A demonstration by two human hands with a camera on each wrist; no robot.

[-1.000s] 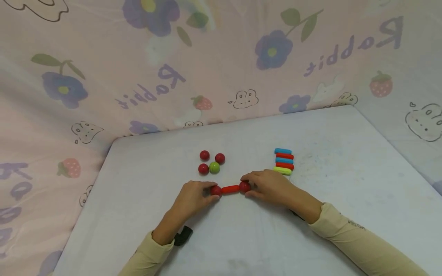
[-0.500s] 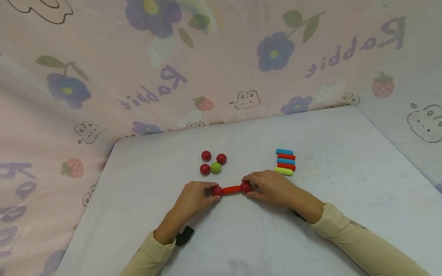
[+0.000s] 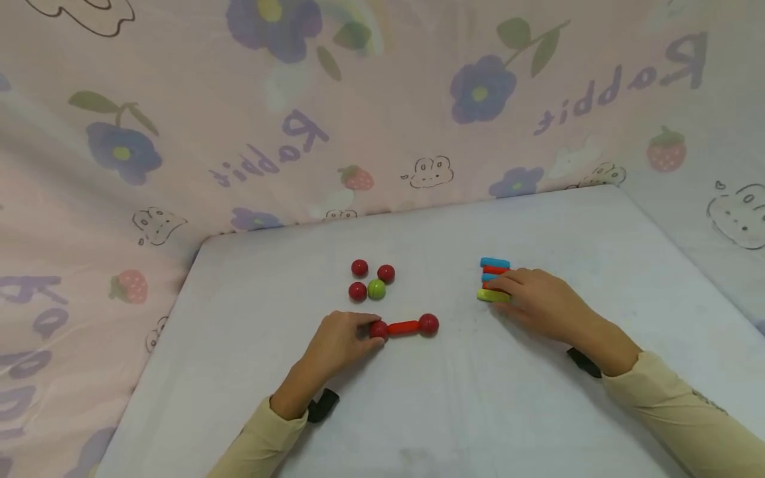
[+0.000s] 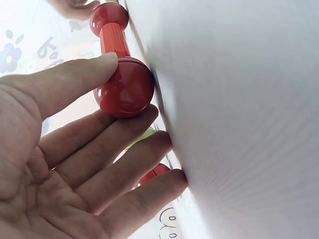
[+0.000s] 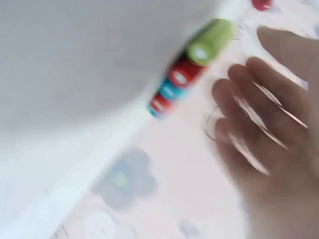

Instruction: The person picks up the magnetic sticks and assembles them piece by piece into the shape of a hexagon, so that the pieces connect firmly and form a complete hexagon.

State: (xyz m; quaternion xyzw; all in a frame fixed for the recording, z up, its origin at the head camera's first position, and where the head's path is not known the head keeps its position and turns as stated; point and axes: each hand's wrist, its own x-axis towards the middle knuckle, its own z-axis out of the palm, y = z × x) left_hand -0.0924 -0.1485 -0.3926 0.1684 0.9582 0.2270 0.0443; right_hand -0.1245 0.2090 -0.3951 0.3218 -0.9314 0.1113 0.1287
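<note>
My left hand pinches a red ball between thumb and fingers on the table. A red ridged stick joins that ball to a second red ball, making a dumbbell shape. In the left wrist view the thumb lies on the held ball, near the stick's end. Over a row of short sticks hovers my right hand, partly covering them. A yellow-green stick is nearest and a blue stick farthest. The blurred right wrist view shows the fingers apart from the sticks, holding nothing.
Behind the left hand lie a green ball and several loose red balls. A white-covered table carries everything. Patterned cloth rises along its back and sides.
My right hand has let go of the right-hand red ball and moved right to the row of sticks. The left hand keeps its pinch on the other ball.
</note>
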